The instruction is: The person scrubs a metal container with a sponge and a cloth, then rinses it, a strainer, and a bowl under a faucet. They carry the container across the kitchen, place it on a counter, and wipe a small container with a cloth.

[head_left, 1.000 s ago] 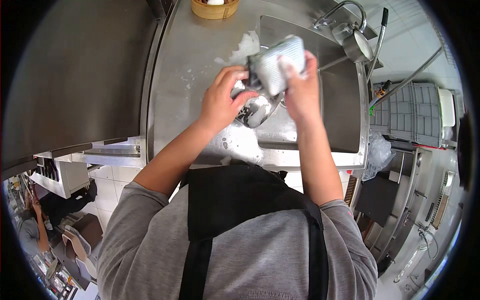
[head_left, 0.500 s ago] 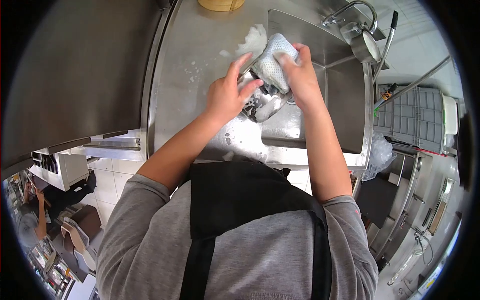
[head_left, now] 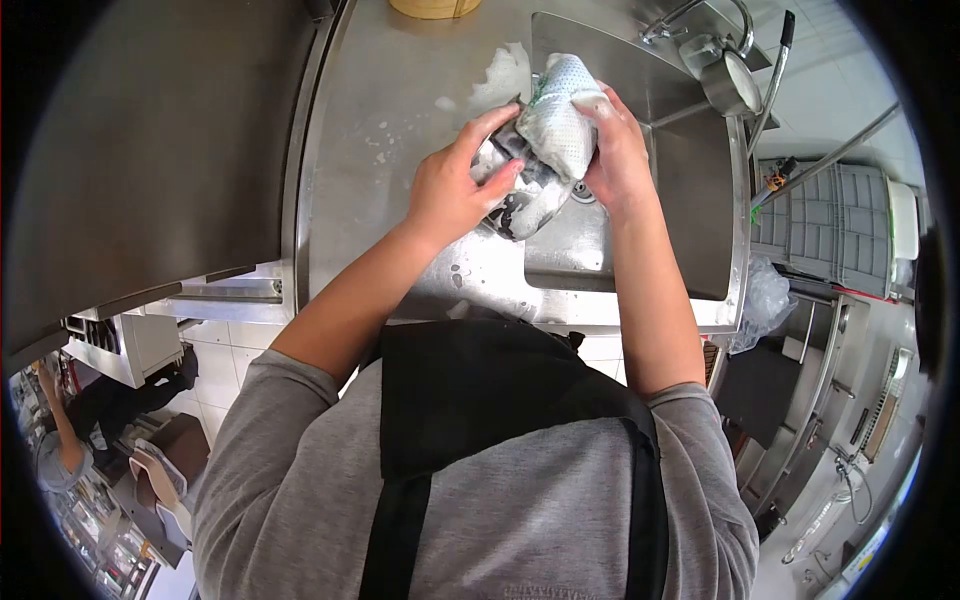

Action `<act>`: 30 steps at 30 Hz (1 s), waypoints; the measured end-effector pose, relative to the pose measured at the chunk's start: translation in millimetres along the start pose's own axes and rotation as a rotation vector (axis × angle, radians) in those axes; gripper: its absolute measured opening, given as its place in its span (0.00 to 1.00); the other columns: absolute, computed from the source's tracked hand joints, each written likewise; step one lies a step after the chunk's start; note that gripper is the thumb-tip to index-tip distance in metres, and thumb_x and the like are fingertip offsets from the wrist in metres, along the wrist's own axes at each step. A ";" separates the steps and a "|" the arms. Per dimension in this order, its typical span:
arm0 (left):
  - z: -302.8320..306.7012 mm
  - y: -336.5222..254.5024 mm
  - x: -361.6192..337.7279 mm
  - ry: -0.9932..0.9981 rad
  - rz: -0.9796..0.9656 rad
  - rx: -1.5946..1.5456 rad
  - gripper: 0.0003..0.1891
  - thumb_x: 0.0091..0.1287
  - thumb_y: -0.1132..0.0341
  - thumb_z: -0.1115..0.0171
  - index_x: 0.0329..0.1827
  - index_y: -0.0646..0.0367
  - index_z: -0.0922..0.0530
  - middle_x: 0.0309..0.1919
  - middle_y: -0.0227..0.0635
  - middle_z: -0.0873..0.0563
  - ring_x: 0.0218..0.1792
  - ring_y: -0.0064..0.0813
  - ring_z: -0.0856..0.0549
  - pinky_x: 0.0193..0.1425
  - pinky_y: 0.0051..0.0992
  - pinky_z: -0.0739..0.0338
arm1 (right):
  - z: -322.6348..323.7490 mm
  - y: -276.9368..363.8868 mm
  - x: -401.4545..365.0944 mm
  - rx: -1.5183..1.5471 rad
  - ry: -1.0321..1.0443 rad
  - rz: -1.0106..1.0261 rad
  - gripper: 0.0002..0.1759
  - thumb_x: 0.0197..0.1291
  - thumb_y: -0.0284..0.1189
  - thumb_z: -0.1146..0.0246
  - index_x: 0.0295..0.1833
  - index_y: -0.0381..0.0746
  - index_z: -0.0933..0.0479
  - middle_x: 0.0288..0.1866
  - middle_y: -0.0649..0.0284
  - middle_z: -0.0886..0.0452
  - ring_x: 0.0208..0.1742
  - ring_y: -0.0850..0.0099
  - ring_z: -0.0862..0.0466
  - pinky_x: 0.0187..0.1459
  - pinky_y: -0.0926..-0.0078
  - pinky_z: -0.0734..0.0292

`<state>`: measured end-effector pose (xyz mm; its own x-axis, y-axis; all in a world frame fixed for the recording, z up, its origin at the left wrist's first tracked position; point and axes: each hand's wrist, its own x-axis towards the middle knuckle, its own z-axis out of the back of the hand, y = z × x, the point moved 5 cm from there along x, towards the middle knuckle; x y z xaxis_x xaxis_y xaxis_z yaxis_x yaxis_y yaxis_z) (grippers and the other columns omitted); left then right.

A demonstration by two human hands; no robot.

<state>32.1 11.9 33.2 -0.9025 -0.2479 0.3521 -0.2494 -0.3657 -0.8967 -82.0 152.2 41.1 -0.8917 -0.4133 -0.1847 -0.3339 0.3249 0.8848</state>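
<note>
Clutching a cloth (head_left: 563, 125), right fingers (head_left: 601, 110) touch a soapy container (head_left: 537, 203) left fingers (head_left: 488, 124) hold over the steel kitchen counter (head_left: 380, 205).

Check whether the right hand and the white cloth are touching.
Touching. The head view shows the right hand with its thumb laid over the white cloth.

The steel counter (head_left: 375, 75) carries white suds (head_left: 503, 80) and a round wooden container (head_left: 435, 8)

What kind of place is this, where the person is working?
Probably a commercial kitchen: a steel counter with a built-in sink, a curved faucet and a metal pot beside it.
</note>
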 end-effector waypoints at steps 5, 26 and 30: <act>-2.5 13.6 -6.2 0.033 -0.104 0.110 0.22 0.59 0.64 0.31 0.57 0.53 0.25 0.49 0.38 0.15 0.48 0.35 0.15 0.50 0.27 0.22 | 13.0 -4.0 5.4 0.079 0.028 -0.200 0.19 0.63 0.32 0.45 0.57 0.34 0.32 0.53 0.55 0.23 0.51 0.62 0.19 0.54 0.62 0.22; 1.8 26.8 -17.9 -0.163 -0.012 0.144 0.09 0.71 0.67 0.50 0.50 0.59 0.27 0.30 0.42 0.19 0.29 0.40 0.17 0.35 0.33 0.24 | -32.9 4.1 -43.2 -1.237 0.104 0.648 0.24 0.47 0.32 0.33 0.54 0.42 0.25 0.66 0.51 0.31 0.64 0.48 0.31 0.63 0.57 0.33; 3.3 39.7 -29.4 -0.189 0.084 0.134 0.08 0.73 0.66 0.50 0.40 0.61 0.25 0.24 0.43 0.21 0.25 0.36 0.20 0.33 0.30 0.27 | -43.4 5.6 -55.2 -1.365 0.145 0.677 0.30 0.45 0.35 0.29 0.57 0.41 0.25 0.66 0.50 0.30 0.66 0.52 0.31 0.64 0.55 0.34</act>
<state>49.9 1.7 -11.9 -0.8333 -0.4413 0.3331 -0.1163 -0.4491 -0.8859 -21.4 139.9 74.8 -0.6923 -0.6177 0.3730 0.7101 -0.4914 0.5042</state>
